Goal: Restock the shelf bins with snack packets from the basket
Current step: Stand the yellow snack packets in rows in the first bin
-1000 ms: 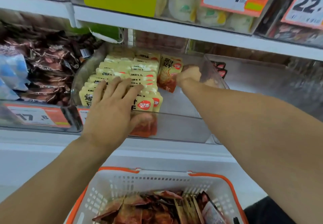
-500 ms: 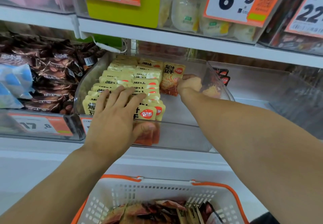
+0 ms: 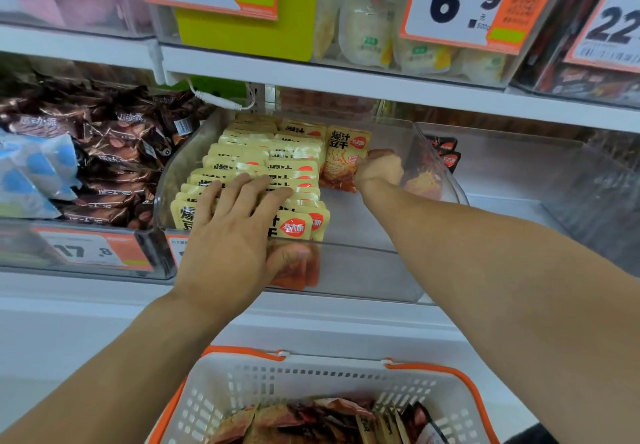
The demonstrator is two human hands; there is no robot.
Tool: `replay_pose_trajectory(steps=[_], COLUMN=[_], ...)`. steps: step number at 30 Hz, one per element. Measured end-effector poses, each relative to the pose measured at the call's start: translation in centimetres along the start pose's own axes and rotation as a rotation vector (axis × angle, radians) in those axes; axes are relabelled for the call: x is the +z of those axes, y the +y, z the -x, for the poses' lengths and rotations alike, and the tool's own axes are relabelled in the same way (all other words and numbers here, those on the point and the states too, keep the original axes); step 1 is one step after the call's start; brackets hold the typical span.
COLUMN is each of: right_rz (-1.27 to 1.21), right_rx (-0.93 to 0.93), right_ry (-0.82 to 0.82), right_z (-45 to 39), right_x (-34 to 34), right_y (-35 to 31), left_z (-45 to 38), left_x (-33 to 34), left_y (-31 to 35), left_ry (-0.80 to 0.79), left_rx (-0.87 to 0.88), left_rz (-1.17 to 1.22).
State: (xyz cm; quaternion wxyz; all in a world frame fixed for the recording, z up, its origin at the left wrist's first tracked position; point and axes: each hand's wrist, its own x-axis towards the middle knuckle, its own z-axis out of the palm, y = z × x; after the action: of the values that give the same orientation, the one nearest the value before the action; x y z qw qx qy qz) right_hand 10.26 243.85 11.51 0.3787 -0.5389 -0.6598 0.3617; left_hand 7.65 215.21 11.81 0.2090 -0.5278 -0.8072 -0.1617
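A clear plastic shelf bin (image 3: 367,270) holds two rows of yellow snack packets (image 3: 249,153) standing on edge along its left side. My left hand (image 3: 235,239) lies flat on top of the front packets, fingers spread and straight, thumb by the bin's front wall. My right hand (image 3: 377,170) reaches deep into the bin's right part and grips one upright yellow snack packet (image 3: 344,156) beside the rows. Below, a white basket with orange handles (image 3: 311,378) holds several more snack packets (image 3: 304,423).
The bin on the left is piled with brown packets (image 3: 117,153) and blue-white ones (image 3: 31,173). A clear bin on the right (image 3: 519,173) shows black packets (image 3: 446,153) at its back. The upper shelf edge (image 3: 346,80) and price tags (image 3: 460,4) hang overhead.
The view has tilted upward a little, so the shelf sits lower in the frame. Both hands stay where they were, the right still holding the packet.
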Motion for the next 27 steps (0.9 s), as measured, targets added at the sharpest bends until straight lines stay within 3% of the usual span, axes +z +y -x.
replay_pose_trajectory(steps=[6,11,13,15,17,20,22,24,27], right_rz=[0.090,-0.238,-0.301,-0.347,-0.300,0.029,0.307,0.443,0.482], right_rx=[-0.037,-0.342,-0.533,-0.620,-0.566,-0.402,-0.297,-0.175,-0.069], right_ry=[0.068,-0.208,-0.343,-0.468,-0.647,-0.932,-1.109,-1.245,-1.320], right_z=[1.9,11.1,15.9,20.7,25.0,29.3,31.4,33.7,36.8], right_x=[-2.4,-8.1,-10.7,-12.3,-12.6,-10.5,-9.2,-8.9,-9.3], right_y=[-2.4,-3.0,-2.1,0.1,3.8,11.6,16.6,20.4,23.7], left_z=[0.5,1.4,2.5,4.8,8.0,14.1,18.8,23.1,27.6], left_x=[-0.5,-3.9,-4.9,-4.5,-2.7,0.6,2.4,3.6,5.0], left_y=[0.2,2.1,2.9,3.4,3.6,3.8,4.0,3.9,3.8], left_ry=[0.018,0.313,0.307,0.141,-0.176,-0.722,-0.970,-1.078,-1.107], left_rx=[0.001,0.056,0.013,-0.071,-0.132,-0.238,-0.344,-0.443,-0.529], left_rz=[0.062,0.208,0.349,0.395,0.315,0.177,0.195,0.229,0.239])
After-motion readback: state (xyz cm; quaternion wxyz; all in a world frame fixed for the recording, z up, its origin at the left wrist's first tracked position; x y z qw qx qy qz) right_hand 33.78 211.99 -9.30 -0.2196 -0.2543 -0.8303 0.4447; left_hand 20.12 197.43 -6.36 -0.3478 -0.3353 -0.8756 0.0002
